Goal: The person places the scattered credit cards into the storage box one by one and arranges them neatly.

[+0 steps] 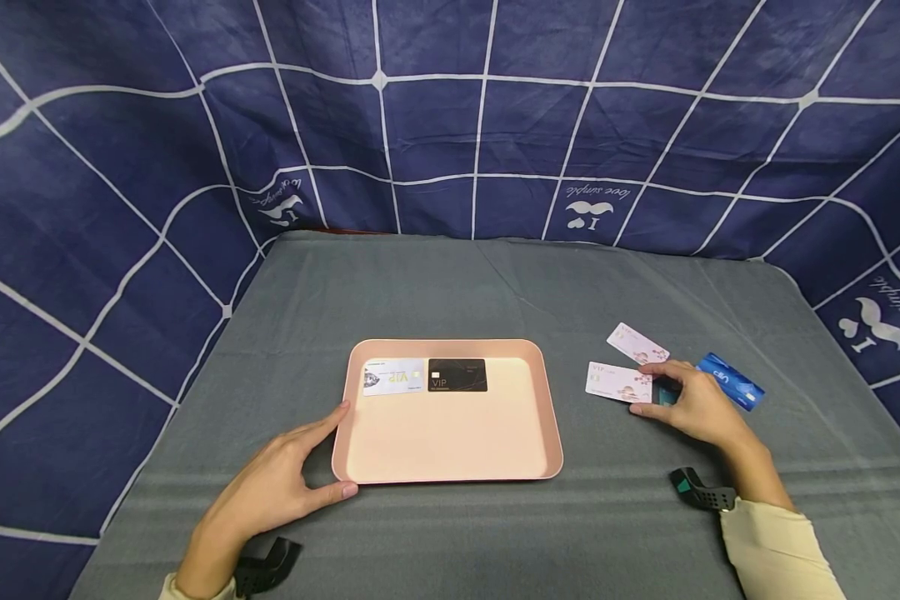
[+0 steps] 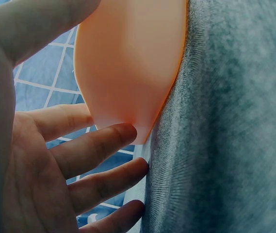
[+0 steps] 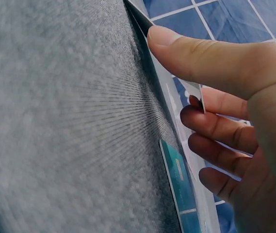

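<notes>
A pale pink tray (image 1: 450,446) lies on the grey cloth. Inside, side by side along its far wall, are a white card (image 1: 393,377) and a black VIP card (image 1: 457,375). My left hand (image 1: 277,483) touches the tray's left side, with the thumb at the near corner and fingers extended. My right hand (image 1: 693,404) pinches a pink flowered card (image 1: 617,383) by its right end, thumb on the near edge. In the right wrist view this card is tilted, with one edge raised. A teal card (image 3: 176,177) lies beneath the hand.
Behind the held card lies another pink card (image 1: 637,342). A blue VIP card (image 1: 733,383) is to the right of the right hand. Blue cloth (image 1: 435,125) with white lines hangs behind the grey-covered table (image 1: 450,287).
</notes>
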`<action>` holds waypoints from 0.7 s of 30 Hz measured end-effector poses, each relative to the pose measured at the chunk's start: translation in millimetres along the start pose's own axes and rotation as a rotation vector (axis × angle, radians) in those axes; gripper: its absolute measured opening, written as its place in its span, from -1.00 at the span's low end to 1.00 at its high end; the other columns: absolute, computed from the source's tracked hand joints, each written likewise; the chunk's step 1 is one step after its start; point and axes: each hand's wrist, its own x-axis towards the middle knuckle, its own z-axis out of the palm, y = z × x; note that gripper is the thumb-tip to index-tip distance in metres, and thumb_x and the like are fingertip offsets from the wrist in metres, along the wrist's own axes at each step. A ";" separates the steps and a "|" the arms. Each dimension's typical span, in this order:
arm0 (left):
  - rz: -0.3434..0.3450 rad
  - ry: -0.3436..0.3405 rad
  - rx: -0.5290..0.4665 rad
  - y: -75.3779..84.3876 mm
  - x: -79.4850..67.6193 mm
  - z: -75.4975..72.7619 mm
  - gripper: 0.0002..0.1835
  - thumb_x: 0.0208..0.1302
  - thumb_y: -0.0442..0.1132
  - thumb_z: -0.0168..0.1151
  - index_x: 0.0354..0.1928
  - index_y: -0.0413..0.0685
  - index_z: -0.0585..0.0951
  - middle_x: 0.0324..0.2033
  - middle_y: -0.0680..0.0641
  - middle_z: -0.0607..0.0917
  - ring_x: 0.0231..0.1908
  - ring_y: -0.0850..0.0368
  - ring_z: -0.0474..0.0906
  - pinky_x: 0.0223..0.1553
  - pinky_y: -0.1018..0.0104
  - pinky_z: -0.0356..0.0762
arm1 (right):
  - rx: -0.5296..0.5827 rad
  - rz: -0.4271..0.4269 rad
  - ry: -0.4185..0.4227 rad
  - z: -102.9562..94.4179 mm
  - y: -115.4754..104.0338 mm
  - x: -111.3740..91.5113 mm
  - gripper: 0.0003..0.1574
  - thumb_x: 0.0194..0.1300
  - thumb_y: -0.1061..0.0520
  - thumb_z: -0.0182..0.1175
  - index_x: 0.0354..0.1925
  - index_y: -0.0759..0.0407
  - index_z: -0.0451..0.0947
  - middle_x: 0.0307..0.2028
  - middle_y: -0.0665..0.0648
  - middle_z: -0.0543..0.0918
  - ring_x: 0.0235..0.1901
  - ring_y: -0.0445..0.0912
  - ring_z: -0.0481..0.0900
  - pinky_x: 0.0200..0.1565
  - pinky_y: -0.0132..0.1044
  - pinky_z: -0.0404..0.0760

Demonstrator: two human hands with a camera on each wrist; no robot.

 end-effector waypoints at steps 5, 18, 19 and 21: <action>-0.008 -0.003 0.003 -0.3 -0.6 0.2 0.04 -0.01 0.27 0.48 0.44 -0.12 0.35 0.25 -0.16 0.54 0.18 -0.09 0.53 0.13 -0.05 0.48 | 0.012 0.016 0.017 0.6 -0.7 0.3 -0.36 -0.20 0.08 0.65 -0.09 0.20 0.66 -0.21 0.20 0.67 -0.20 0.03 0.53 -0.20 -0.28 0.38; -0.033 -0.012 0.003 0.8 -0.6 0.6 0.04 -0.01 0.29 0.47 0.44 -0.11 0.35 0.23 -0.18 0.56 0.16 -0.11 0.54 0.12 -0.08 0.49 | 0.060 0.032 0.117 2.3 -8.2 3.7 -0.36 -0.25 0.13 0.67 -0.12 0.20 0.68 -0.20 0.16 0.69 -0.23 -0.07 0.50 -0.23 -0.48 0.41; -0.034 -0.012 0.004 1.0 -0.6 0.5 0.04 -0.01 0.29 0.47 0.44 -0.11 0.35 0.23 -0.19 0.56 0.16 -0.12 0.54 0.12 -0.08 0.49 | 0.063 0.026 0.127 2.2 -8.9 3.8 -0.36 -0.27 0.14 0.67 -0.12 0.20 0.69 -0.21 0.16 0.69 -0.25 -0.07 0.50 -0.25 -0.48 0.41; -0.033 -0.011 0.005 1.3 -0.8 0.3 0.04 -0.02 0.28 0.48 0.44 -0.10 0.35 0.22 -0.19 0.56 0.16 -0.12 0.54 0.11 -0.08 0.49 | 0.065 0.020 0.140 2.0 -10.3 3.9 -0.35 -0.28 0.14 0.68 -0.13 0.19 0.69 -0.22 0.15 0.69 -0.27 -0.06 0.50 -0.26 -0.46 0.42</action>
